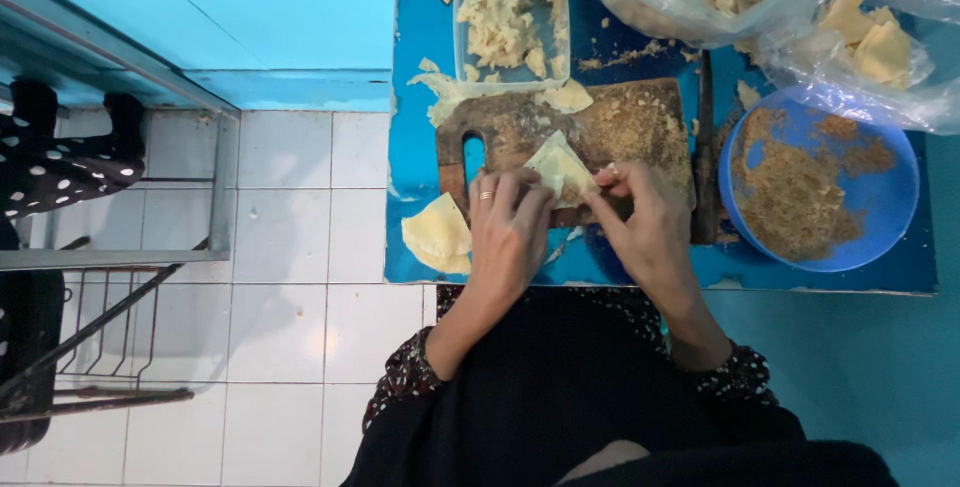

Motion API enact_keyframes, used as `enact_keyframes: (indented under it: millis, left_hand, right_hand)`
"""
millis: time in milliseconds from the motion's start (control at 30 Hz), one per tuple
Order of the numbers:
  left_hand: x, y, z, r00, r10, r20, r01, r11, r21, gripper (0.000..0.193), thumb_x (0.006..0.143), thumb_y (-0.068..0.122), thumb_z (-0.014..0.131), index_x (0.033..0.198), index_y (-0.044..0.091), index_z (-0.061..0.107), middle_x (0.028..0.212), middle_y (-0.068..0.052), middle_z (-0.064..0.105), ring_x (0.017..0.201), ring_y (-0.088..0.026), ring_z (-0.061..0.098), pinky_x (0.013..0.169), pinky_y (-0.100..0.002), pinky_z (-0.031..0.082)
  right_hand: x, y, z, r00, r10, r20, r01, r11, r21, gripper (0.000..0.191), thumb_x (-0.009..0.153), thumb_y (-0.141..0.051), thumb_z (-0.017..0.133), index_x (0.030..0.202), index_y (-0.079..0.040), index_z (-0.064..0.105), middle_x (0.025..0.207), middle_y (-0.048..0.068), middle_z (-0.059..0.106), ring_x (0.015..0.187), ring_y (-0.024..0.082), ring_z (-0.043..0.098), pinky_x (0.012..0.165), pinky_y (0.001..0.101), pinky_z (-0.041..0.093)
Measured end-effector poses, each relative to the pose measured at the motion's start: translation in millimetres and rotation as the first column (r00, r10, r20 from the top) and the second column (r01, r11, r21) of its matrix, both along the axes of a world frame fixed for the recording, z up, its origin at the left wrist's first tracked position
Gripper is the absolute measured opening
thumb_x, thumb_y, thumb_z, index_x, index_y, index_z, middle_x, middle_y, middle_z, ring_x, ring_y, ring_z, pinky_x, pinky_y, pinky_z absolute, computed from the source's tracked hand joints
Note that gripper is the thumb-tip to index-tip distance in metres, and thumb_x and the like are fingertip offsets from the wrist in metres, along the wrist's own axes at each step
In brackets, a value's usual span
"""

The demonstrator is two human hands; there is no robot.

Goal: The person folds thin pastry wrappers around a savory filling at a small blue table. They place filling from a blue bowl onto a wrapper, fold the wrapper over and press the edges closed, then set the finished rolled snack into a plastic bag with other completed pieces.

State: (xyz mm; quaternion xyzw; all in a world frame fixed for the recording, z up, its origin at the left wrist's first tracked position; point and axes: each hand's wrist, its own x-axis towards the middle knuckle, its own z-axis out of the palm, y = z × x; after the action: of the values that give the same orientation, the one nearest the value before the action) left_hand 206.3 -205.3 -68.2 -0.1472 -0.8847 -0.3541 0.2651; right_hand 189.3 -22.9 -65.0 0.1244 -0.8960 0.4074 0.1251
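Crumb-dusted wooden board (620, 122): both hands fold a thin triangular pastry sheet (560, 165).

Crumb-dusted wooden board (620, 127), glossy plastic bag (800, 7)

A blue bowl (880, 209) of brown crumbs is sitting at the right of the blue bench (420, 37). A clear plastic tub (510, 22) of pastry scraps is standing at the back, beside clear bags (850, 7) holding rolled pastries. A dark wire rack (110, 337) is resting on the white tiled floor (290, 347).
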Motion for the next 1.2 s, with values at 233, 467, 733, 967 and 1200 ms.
enact_keyframes:
  millis: [233,467,733,967,1200]
  left_hand:
    - [-1,1,-5,1.0,-0.003,-0.002,0.003,1.0,-0.014,0.011,0.088,0.005,0.074,0.097,0.003,0.068,0.107,-0.009,0.061,0.108,-0.032,0.059,0.11,-0.056,0.039]
    - [-2,3,-9,1.0,0.029,0.004,-0.029,0.999,-0.034,0.018,0.09,0.006,0.072,0.106,0.003,0.066,0.109,-0.009,0.062,0.11,-0.032,0.058,0.112,-0.056,0.038]
    - [-3,1,-11,0.999,0.04,0.009,-0.04,0.996,-0.078,0.019,0.09,0.009,0.073,0.108,0.005,0.067,0.117,-0.012,0.059,0.115,-0.036,0.054,0.113,-0.059,0.034]
    - [-8,-17,-12,1.0,-0.007,-0.002,0.006,0.953,-0.303,0.018,0.084,0.009,0.066,0.101,0.01,0.072,0.127,-0.011,0.058,0.128,-0.033,0.049,0.114,-0.074,0.019]
    - [-38,-22,-22,0.999,-0.021,-0.04,0.004,0.919,-0.395,0.008,0.089,0.014,0.067,0.094,0.01,0.071,0.141,-0.008,0.054,0.136,-0.032,0.046,0.118,-0.076,0.014]
  right_hand:
    - [2,1,1,0.98,-0.033,-0.197,0.079,0.97,0.23,0.023,0.089,-0.017,0.081,0.104,-0.004,0.069,0.104,0.012,0.062,0.1,0.032,0.062,0.082,0.0448,0.048]
    - [0,-1,0,0.987,-0.007,-0.159,0.045,0.971,0.236,0.016,0.091,-0.013,0.078,0.097,-0.004,0.068,0.098,0.012,0.061,0.095,0.033,0.061,0.079,0.0464,0.047]
    - [-6,-9,-5,0.996,-0.021,-0.083,0.014,0.996,-0.086,0.014,0.094,-0.01,0.076,0.101,-0.001,0.067,0.09,0.011,0.072,0.079,0.027,0.073,0.069,0.039,0.056]
    - [-18,-8,1,0.973,0.217,-0.083,-0.217,0.976,0.008,0.019,0.095,-0.006,0.072,0.113,-0.004,0.074,0.104,0.012,0.072,0.092,0.029,0.072,0.078,0.0387,0.056]
    - [-40,-2,6,0.889,0.428,-0.165,-0.404,0.901,0.162,0.025,0.083,-0.014,0.076,0.104,0.001,0.073,0.1,0.016,0.066,0.095,0.033,0.067,0.079,0.0422,0.053]
